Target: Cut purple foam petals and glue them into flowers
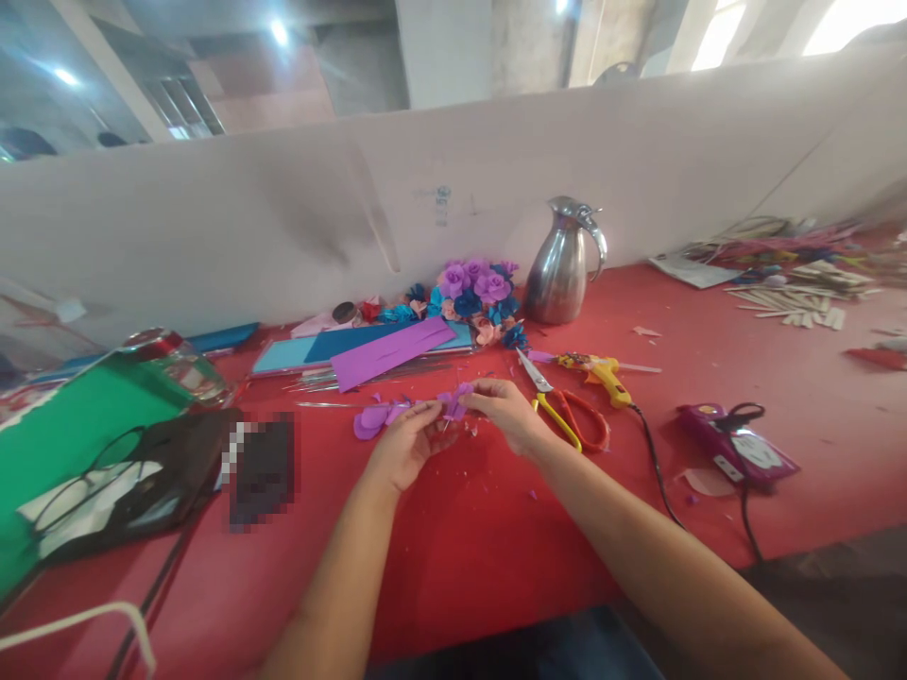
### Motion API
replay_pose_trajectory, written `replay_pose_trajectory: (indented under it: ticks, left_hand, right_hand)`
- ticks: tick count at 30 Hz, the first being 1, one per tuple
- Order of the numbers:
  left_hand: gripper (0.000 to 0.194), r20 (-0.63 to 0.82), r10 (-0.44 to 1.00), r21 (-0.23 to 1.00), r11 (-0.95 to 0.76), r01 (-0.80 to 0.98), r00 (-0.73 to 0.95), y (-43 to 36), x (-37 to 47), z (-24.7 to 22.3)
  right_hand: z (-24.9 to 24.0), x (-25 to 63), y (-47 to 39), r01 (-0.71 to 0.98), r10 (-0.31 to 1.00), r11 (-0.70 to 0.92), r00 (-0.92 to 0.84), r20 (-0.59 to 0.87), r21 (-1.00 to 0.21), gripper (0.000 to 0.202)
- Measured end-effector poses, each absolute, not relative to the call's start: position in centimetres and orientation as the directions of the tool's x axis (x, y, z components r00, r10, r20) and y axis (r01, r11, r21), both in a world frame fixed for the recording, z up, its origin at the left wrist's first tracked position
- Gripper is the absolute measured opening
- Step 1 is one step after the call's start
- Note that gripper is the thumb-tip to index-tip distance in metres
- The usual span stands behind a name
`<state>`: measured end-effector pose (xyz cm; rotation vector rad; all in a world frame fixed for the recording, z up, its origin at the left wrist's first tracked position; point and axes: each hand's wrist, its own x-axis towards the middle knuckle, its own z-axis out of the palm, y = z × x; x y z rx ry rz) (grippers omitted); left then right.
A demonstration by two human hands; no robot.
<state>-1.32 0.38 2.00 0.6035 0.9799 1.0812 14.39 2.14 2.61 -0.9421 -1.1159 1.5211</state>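
Note:
Between my two hands is a small purple paper flower, above the red table. My left hand is closed at its lower left side, and a thin wire end shows near the fingertips. With thumb and finger, my right hand pinches the flower's right edge. Loose purple paper petals lie just left of my left hand. Scissors with red and yellow handles rest to the right of my right hand, near a yellow glue gun.
Finished paper flowers are heaped at the back beside a steel jug. Purple paper lies over blue sheets. A purple power box with cables is at right; a black bag and glass jar are at left.

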Motion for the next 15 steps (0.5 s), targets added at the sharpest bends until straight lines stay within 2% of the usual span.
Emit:
replay_pose_trajectory:
  ticks: [4,15]
  left_hand:
    - [0.010,-0.391,0.912,0.803,0.405,-0.437,0.126,0.30,-1.15,1.95]
    - [0.024,-0.348,0.922,0.886,0.382,-0.264,0.168,0.16,-1.69,1.88]
  right_hand:
    - [2.86,14.44,1.88,-0.251,0.958,-0.127,-0.282,-0.053,-0.960,0.009]
    - [2.63,14.58,2.10,-0.242,0.950,-0.134,-0.308,-0.055,-0.961,0.008]
